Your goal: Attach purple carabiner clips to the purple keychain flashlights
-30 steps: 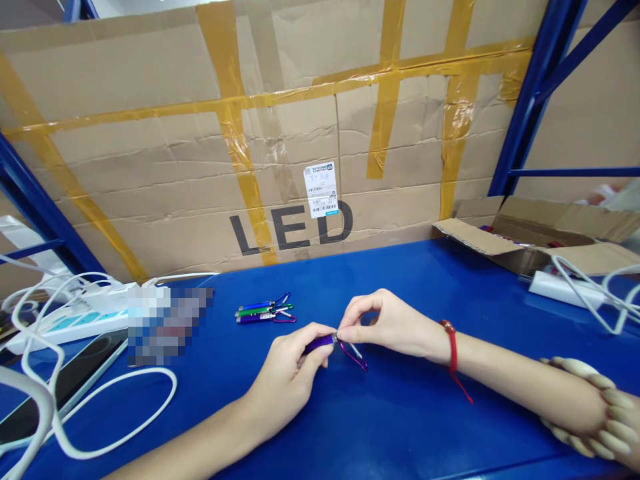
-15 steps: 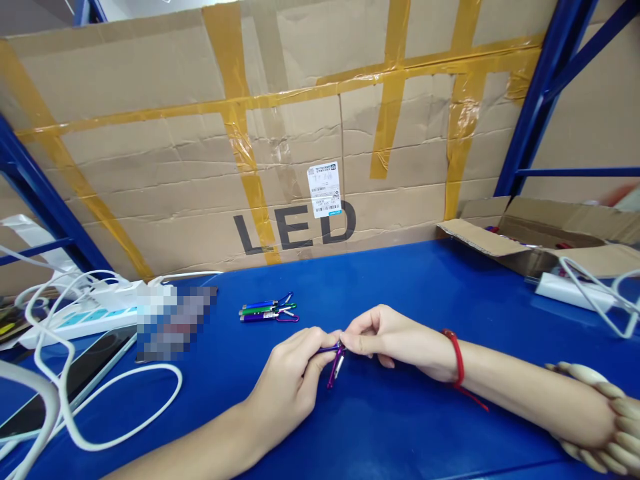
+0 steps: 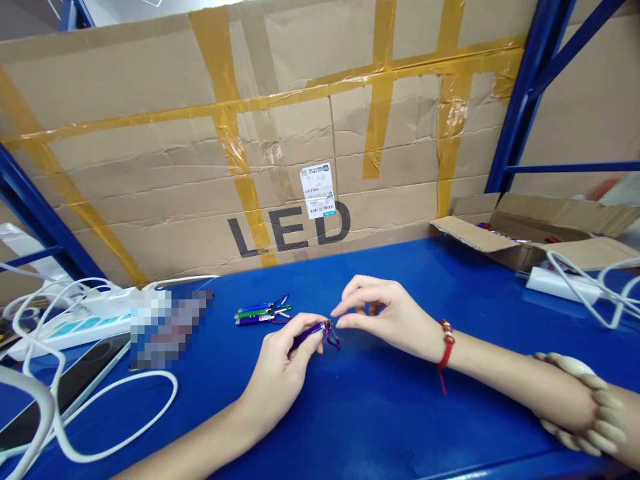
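My left hand point(image 3: 285, 363) is closed round a small purple keychain flashlight point(image 3: 311, 330), whose purple carabiner clip point(image 3: 333, 337) hangs from its end. My right hand point(image 3: 387, 313) hovers just right of the clip, thumb and forefinger pinched close together at the clip's end; I cannot make out whether they grip anything. A red bead bracelet sits on my right wrist. Three more little flashlights point(image 3: 263, 312), blue, green and purple, lie side by side on the blue table point(image 3: 400, 427) just behind my left hand.
A taped cardboard sheet marked LED point(image 3: 290, 230) stands along the back. An open cardboard box point(image 3: 530, 230) sits at the right with a white power strip point(image 3: 560, 287) and cables. At the left lie another power strip point(image 3: 70, 320), white cables and a phone point(image 3: 65, 383).
Both hands have risen slightly and shifted back. The carabiner, which hung stretched out to the right, has swung in close under the flashlight's end. My right hand's fingers have loosened from it.
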Action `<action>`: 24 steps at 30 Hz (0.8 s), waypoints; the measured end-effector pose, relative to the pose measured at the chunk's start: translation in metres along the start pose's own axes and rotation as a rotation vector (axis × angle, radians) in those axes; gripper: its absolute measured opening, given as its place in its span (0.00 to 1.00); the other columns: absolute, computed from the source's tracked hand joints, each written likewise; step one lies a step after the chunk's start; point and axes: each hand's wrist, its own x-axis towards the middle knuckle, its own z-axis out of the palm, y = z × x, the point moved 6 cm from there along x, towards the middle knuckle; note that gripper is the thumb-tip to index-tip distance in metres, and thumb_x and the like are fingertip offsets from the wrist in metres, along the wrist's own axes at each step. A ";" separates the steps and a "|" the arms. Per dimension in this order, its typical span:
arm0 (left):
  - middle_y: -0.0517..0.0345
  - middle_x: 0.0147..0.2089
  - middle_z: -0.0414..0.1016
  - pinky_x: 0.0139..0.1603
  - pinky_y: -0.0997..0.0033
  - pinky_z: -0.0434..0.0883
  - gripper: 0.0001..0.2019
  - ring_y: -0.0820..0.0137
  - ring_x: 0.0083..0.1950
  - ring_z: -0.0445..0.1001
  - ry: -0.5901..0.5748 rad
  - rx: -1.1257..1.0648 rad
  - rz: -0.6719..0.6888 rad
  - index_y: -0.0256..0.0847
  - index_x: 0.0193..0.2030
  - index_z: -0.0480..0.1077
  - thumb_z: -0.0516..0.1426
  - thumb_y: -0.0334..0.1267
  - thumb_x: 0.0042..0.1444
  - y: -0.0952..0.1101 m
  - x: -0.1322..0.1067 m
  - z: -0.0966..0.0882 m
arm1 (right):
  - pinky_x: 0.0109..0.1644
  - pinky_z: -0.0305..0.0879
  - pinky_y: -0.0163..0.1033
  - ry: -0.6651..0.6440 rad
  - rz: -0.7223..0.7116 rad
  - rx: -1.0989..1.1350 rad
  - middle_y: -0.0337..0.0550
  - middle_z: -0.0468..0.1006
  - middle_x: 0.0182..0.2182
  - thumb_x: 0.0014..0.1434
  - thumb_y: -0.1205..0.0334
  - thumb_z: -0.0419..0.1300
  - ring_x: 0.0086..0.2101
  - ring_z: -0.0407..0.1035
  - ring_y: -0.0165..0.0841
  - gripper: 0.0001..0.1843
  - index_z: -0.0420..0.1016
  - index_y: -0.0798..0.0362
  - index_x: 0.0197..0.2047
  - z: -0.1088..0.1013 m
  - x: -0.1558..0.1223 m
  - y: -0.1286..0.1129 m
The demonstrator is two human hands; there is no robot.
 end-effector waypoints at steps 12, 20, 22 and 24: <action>0.61 0.27 0.67 0.28 0.80 0.62 0.07 0.75 0.29 0.65 -0.164 0.004 0.070 0.38 0.36 0.64 0.47 0.37 0.59 0.004 -0.006 0.011 | 0.28 0.57 0.30 -0.086 -0.080 -0.113 0.39 0.71 0.26 0.47 0.51 0.64 0.25 0.63 0.25 0.12 0.79 0.51 0.25 0.002 -0.004 -0.005; 0.61 0.29 0.67 0.29 0.80 0.61 0.05 0.76 0.28 0.65 -0.131 0.087 0.229 0.39 0.32 0.59 0.47 0.32 0.59 0.007 -0.010 0.010 | 0.26 0.56 0.30 -0.116 0.051 0.012 0.39 0.70 0.22 0.45 0.53 0.65 0.24 0.63 0.25 0.12 0.78 0.54 0.23 0.009 -0.007 -0.003; 0.61 0.29 0.67 0.30 0.80 0.62 0.05 0.76 0.28 0.66 -0.096 0.097 0.266 0.39 0.31 0.59 0.47 0.31 0.59 0.009 -0.010 0.008 | 0.26 0.56 0.30 -0.103 0.119 0.062 0.39 0.70 0.22 0.44 0.54 0.66 0.24 0.62 0.24 0.12 0.78 0.55 0.21 0.011 -0.008 -0.002; 0.61 0.28 0.66 0.30 0.80 0.63 0.06 0.76 0.28 0.66 -0.067 0.099 0.293 0.39 0.31 0.60 0.47 0.30 0.58 0.010 -0.010 0.007 | 0.26 0.56 0.30 -0.116 0.235 0.136 0.38 0.70 0.21 0.41 0.55 0.68 0.23 0.61 0.24 0.13 0.77 0.57 0.20 0.014 -0.009 0.002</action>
